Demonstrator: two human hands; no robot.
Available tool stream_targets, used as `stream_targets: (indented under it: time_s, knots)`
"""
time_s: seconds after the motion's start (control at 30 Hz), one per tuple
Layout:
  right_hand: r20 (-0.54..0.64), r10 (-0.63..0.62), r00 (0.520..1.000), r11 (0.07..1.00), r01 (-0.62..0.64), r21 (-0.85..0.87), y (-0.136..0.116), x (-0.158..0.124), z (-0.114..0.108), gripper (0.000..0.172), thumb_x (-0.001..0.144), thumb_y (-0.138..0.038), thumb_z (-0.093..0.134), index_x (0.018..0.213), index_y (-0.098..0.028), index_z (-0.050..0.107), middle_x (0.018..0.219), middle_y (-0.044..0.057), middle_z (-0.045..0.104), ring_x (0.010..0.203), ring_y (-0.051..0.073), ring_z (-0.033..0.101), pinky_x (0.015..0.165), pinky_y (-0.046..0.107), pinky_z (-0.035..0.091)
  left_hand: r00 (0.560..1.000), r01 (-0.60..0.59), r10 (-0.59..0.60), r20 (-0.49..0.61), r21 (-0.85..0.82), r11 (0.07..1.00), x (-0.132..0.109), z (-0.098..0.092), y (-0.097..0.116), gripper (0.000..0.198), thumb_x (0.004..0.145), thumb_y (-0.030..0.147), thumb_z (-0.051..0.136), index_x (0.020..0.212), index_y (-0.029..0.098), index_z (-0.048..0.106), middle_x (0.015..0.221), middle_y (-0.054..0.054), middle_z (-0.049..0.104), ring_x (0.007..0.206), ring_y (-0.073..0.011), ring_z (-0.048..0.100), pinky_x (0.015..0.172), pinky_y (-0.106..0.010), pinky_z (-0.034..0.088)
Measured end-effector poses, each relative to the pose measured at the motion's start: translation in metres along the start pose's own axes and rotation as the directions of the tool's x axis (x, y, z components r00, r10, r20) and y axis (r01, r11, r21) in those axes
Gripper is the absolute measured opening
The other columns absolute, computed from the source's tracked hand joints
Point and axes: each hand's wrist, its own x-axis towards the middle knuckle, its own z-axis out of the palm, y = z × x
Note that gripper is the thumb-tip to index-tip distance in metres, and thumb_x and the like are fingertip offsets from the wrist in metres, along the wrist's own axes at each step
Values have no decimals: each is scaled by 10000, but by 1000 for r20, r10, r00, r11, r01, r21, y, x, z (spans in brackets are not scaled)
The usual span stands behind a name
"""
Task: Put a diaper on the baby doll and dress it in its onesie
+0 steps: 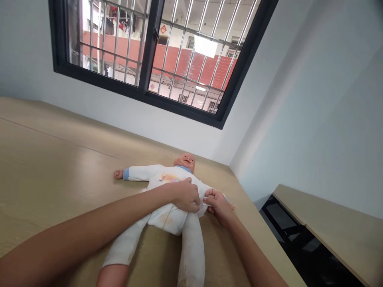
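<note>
A baby doll with a flesh-coloured, hard-looking head and soft white clothing (179, 175) is lying face up on a pale wood-coloured counter (60, 179), its head pointing toward the window and its legs reaching toward the person. Around its hips a bulky white diaper (169, 221) is showing a yellowish stripe, its front bulging between two white-covered legs.

The diaper is looking light, soft and crinkly, so it is likely to be folding easily and to be tearing if tugged by a thin edge; a side of the waist is offering the better hold. The doll is probably weighing little and sliding on the smooth counter unless its trunk is being steadied; the head and ends of the limbs are looking stiffer and slicker than the clothed middle.

The left hand (187, 196) is resting over the belly and waist with fingers curled; the fingertips are hidden, so whether it is gripping cloth cannot be told. Just beside it, the right hand (220, 205) is pinching a thin white flap (206, 204) between thumb and fingers at the doll's waist; whether this is belonging to the diaper or the top is unclear.

Farther out, a dark-framed barred window (179, 107) is standing above the counter.
</note>
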Motion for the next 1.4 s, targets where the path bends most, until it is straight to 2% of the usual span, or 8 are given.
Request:
stream_targets:
  time_s: [0.27,0.43,0.6,0.73,0.9,1.17,1.3,1.4]
  knots:
    - [-13,-34,999,995,35,93,0,-3,-4,499,600,-327,784,833,-201,361,533,-111,425,380,28,292,400,171,140,998,21,-19,-54,31,999,1,9,-1,268,899,271,482,699,195,644,755,-65,668,865,-219,562,784,-389,284]
    - [-6,-32,999,991,33,126,0,-1,-5,538,598,-328,818,826,-204,347,518,-112,420,383,29,294,404,167,127,999,47,-47,-8,-4,999,2,6,0,227,854,284,512,702,210,664,740,-66,658,882,-227,570,815,-401,295]
    - [25,23,999,985,-27,170,-11,-2,2,534,607,-333,832,842,-190,374,565,-84,477,441,36,381,442,154,255,991,130,-129,46,-24,991,2,3,5,233,817,429,570,853,223,674,844,-82,659,890,-248,593,894,-435,331]
    - [40,47,998,984,-53,169,-25,-6,6,513,583,-300,843,853,-171,426,630,-36,559,512,61,468,493,168,336,975,217,-220,-30,-80,973,2,9,5,527,723,532,649,1089,172,532,914,-89,653,792,-256,617,889,-447,391]
    - [25,1,1000,990,-5,140,-35,-7,16,476,572,-266,827,847,-175,450,597,-33,574,521,85,489,495,179,318,957,257,-275,-96,-167,952,4,12,5,736,623,482,721,1209,176,397,1029,-83,630,853,-285,625,836,-447,447]
    - [-141,-64,988,991,79,106,-25,4,61,299,552,-196,668,821,-149,547,578,-33,563,519,89,457,510,202,337,932,269,-332,-147,-336,903,6,18,2,1189,546,377,784,1513,129,140,1248,-171,551,1051,-348,582,864,-416,472]
    - [-156,17,988,990,6,143,-26,5,65,281,538,-196,685,750,-160,503,609,-5,591,551,105,510,530,211,388,955,196,-285,-81,-548,813,-5,5,-18,1127,588,331,755,1527,171,152,1258,-119,570,1067,-273,596,798,-303,503]
    - [-128,84,988,980,-58,190,-30,3,60,388,517,-231,773,758,-165,476,669,28,629,628,123,575,594,217,452,962,176,-261,-75,-558,811,-21,-12,-36,855,629,388,768,1398,247,421,1258,-47,590,1079,-218,592,820,-256,486]
